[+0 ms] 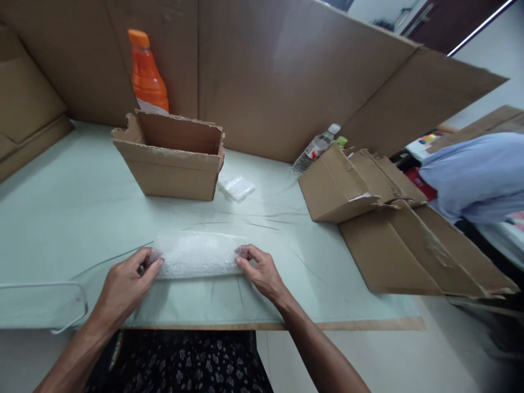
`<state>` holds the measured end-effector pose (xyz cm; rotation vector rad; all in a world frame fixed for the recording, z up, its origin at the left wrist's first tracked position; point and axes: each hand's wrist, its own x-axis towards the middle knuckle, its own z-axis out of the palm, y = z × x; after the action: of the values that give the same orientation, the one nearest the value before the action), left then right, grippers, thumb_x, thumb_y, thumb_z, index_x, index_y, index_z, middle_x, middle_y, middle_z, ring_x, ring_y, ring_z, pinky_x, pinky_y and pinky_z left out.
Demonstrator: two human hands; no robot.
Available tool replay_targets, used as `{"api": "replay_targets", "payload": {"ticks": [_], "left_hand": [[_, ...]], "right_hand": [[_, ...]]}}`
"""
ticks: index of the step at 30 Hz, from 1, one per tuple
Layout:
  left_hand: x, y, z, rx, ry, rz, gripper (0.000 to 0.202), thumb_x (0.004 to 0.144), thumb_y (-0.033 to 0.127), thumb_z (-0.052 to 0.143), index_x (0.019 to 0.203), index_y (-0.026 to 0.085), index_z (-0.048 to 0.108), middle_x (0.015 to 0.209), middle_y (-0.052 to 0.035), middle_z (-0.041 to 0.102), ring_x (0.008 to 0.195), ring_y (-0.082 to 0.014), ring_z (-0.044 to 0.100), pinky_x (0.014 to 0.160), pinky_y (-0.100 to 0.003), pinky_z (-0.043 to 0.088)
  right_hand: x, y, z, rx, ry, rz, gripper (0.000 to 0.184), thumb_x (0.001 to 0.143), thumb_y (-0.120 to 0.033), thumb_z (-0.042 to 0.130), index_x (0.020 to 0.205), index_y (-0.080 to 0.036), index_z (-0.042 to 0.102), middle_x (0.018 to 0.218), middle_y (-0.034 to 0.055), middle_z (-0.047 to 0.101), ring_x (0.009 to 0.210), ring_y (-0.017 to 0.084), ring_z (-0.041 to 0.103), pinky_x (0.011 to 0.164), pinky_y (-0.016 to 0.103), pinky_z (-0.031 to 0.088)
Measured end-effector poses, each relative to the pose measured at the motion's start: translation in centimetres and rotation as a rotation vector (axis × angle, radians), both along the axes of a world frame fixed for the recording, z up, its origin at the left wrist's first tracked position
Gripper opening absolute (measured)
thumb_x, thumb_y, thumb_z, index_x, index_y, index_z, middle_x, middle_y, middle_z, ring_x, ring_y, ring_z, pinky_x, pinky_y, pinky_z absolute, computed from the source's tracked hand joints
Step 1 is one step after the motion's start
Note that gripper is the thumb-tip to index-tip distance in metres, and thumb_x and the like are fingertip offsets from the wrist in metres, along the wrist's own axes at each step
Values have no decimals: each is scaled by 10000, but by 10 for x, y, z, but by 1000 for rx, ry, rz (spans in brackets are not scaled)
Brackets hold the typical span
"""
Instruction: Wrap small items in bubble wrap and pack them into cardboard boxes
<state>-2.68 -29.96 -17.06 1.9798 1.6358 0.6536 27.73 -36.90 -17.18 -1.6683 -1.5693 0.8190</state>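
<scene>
A long piece of clear bubble wrap lies flat across the near part of the pale green table. My left hand pinches its left end, fingers curled on the wrap. My right hand grips the right end the same way. Whether anything is inside the wrap cannot be made out.
An open cardboard box stands behind the wrap, an orange bottle behind it. A small bubble-wrap packet lies beside the box. Flattened cartons and a clear water bottle sit right. A person's blue sleeve shows far right. Cardboard walls surround the table.
</scene>
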Motion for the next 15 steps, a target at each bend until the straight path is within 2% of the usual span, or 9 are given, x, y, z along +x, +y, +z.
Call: {"api": "replay_targets", "payload": {"ticks": [3, 5, 7, 8, 11, 13, 15], "left_hand": [[-4, 1, -7, -45, 147, -11, 274, 827, 479, 501, 810, 235, 626, 691, 7, 642, 576, -164, 550, 567, -268, 393], [-6, -1, -12, -41, 210, -3, 329, 845, 458, 496, 1005, 225, 664, 835, -31, 688, 676, -195, 606, 613, -288, 426], [-8, -1, -15, -22, 237, 29, 464, 876, 494, 493, 1213, 204, 629, 978, -69, 699, 774, -218, 639, 671, -311, 459], [-8, -1, -16, -15, 251, 41, 503, 888, 521, 492, 1252, 196, 614, 1019, -82, 694, 801, -224, 644, 688, -317, 465], [-4, 2, -18, 0, 307, 50, 430, 915, 537, 470, 1111, 202, 657, 1006, -86, 680, 824, -223, 639, 698, -316, 459], [2, 4, -17, 17, 317, 19, 342, 920, 481, 441, 909, 213, 652, 936, -76, 665, 810, -219, 631, 702, -316, 455], [8, 6, -16, 30, 268, -2, 284, 893, 424, 433, 776, 223, 596, 862, -59, 651, 757, -209, 621, 692, -319, 454]], "right_hand": [[0, 9, -2, 8, -262, -4, 146, 863, -221, 651, 999, -198, 699, 918, 44, 732, 880, 217, 645, 882, 370, 480], [4, 12, -6, 37, -396, -9, 297, 839, -213, 677, 1135, -189, 683, 1108, 101, 730, 1034, 275, 638, 942, 430, 468], [9, 16, -10, 93, -442, -32, 452, 851, -258, 686, 1291, -179, 624, 1330, 149, 657, 1208, 318, 589, 1002, 476, 454], [11, 18, -12, 115, -451, -47, 493, 866, -290, 682, 1338, -176, 597, 1397, 162, 619, 1268, 329, 561, 1032, 494, 442], [10, 27, -19, 106, -482, -61, 478, 879, -342, 692, 1310, -150, 615, 1444, 198, 582, 1325, 362, 527, 1071, 540, 414], [3, 32, -22, 87, -475, -11, 354, 856, -293, 715, 1173, -144, 667, 1427, 205, 595, 1314, 374, 537, 1061, 543, 418], [-4, 34, -22, 108, -414, 68, 186, 834, -203, 706, 1014, -166, 679, 1341, 170, 660, 1246, 341, 591, 1026, 499, 445]]}}
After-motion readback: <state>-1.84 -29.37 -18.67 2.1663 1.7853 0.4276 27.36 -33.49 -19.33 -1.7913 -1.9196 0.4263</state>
